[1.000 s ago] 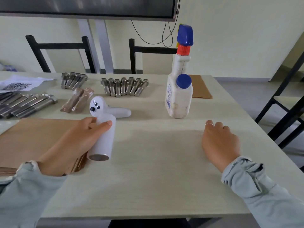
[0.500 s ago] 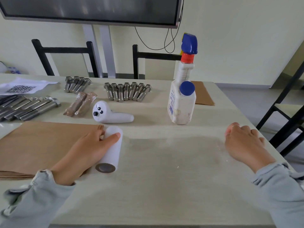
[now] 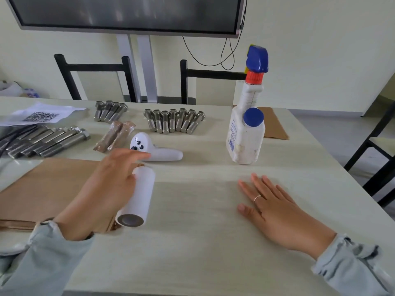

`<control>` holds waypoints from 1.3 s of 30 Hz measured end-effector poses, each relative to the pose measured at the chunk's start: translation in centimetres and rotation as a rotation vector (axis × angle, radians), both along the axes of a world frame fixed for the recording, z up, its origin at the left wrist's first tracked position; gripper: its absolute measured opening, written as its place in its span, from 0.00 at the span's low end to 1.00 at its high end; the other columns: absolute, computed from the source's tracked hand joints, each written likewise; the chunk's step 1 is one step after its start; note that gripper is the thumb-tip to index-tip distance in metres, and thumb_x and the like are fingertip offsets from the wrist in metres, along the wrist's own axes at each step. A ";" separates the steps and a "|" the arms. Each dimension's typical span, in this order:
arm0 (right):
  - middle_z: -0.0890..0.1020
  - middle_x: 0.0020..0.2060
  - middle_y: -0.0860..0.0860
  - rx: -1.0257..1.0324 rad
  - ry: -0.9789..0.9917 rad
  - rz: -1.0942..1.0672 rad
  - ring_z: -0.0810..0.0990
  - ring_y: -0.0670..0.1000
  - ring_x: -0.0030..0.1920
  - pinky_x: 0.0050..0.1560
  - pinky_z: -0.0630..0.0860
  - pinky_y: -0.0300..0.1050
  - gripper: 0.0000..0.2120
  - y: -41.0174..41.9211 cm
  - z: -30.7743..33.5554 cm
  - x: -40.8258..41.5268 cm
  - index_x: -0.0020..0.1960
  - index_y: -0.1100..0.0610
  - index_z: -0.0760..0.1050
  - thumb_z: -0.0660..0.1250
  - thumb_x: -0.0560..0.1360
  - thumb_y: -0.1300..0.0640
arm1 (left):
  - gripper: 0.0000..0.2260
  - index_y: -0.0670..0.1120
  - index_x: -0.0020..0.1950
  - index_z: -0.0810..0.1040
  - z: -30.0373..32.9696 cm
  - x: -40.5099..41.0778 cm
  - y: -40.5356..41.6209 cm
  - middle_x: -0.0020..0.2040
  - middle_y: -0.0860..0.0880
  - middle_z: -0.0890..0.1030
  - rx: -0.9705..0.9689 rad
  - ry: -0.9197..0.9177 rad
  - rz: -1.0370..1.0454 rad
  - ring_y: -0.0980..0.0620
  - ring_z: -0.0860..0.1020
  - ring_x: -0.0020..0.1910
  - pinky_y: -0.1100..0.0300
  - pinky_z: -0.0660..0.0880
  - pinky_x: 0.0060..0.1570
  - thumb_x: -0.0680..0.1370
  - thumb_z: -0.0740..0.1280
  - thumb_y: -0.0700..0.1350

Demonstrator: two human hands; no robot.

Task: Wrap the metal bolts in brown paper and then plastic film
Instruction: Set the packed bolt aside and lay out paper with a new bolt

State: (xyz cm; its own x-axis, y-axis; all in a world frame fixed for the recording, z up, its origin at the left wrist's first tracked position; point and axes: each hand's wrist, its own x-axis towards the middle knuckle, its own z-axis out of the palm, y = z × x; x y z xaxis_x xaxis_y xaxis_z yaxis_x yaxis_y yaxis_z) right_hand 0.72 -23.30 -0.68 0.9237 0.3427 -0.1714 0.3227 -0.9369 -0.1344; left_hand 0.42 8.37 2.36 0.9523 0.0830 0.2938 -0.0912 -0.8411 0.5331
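Bolts (image 3: pixel 174 120) number seven (plus four (image 3: pixel 110 110)), wrapped ones (image 3: pixel 115 135) two

So I'm looking at a white roll of plastic film (image 3: pixel 139 196) lying on its side on the table, its open core end pointing toward me, right at the edge of the brown paper stack (image 3: pixel 49 189) that lies flat at the near left. Bolts are in three bunches: seven short ones (image 3: pixel 173 121) in a row at the back middle, four more short ones (image 3: pixel 110 111) to their left, and a bunch of longer bolts (image 3: pixel 46 142) at the far left. Two wrapped bolts (image 3: pixel 115 136), brown paper under clear film, lie side by side between those groups.
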 end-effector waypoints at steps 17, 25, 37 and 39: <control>0.25 0.67 0.38 0.107 0.075 -0.006 0.20 0.38 0.65 0.68 0.30 0.38 0.31 -1.2 0.7 -0.2 0.58 0.28 0.21 0.35 0.62 0.25 | 0.17 0.71 0.57 0.67 -1.1 -1.6 2.4 0.58 0.76 0.64 -0.482 0.201 -0.146 0.88 0.59 0.49 0.86 0.55 0.48 0.81 0.57 0.45; 0.33 0.68 0.35 0.119 -0.004 -0.060 0.28 0.37 0.68 0.67 0.30 0.38 0.31 -1.9 0.7 0.0 0.63 0.31 0.28 0.34 0.62 0.27 | 0.20 0.72 0.58 0.66 -3.1 -0.3 1.8 0.68 0.67 0.65 -0.426 0.156 -0.170 0.67 0.61 0.67 0.63 0.56 0.66 0.80 0.61 0.44; 0.35 0.68 0.34 0.138 -0.025 -0.083 0.29 0.36 0.68 0.68 0.30 0.39 0.26 -2.1 0.7 -0.1 0.62 0.26 0.33 0.35 0.65 0.29 | 0.25 0.61 0.69 0.66 -4.3 -1.0 7.1 0.68 0.57 0.68 -0.134 0.108 0.227 0.53 0.65 0.67 0.49 0.63 0.66 0.72 0.59 0.63; 0.35 0.68 0.34 0.159 -0.059 -0.096 0.30 0.36 0.69 0.68 0.30 0.39 0.27 -2.1 0.7 0.0 0.63 0.27 0.34 0.35 0.65 0.29 | 0.37 0.46 0.69 0.69 -5.5 -1.4 9.3 0.67 0.45 0.68 0.194 0.242 0.299 0.43 0.63 0.67 0.45 0.62 0.65 0.66 0.56 0.67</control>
State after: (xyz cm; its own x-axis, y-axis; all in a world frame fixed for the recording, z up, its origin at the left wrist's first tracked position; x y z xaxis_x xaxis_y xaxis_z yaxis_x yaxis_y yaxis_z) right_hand 0.70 -25.35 0.06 0.9603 0.2709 -0.0664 0.2446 -0.9323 -0.2663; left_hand -1.00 17.66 -3.09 0.9380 0.3309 0.1028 0.2799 -0.8985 0.3382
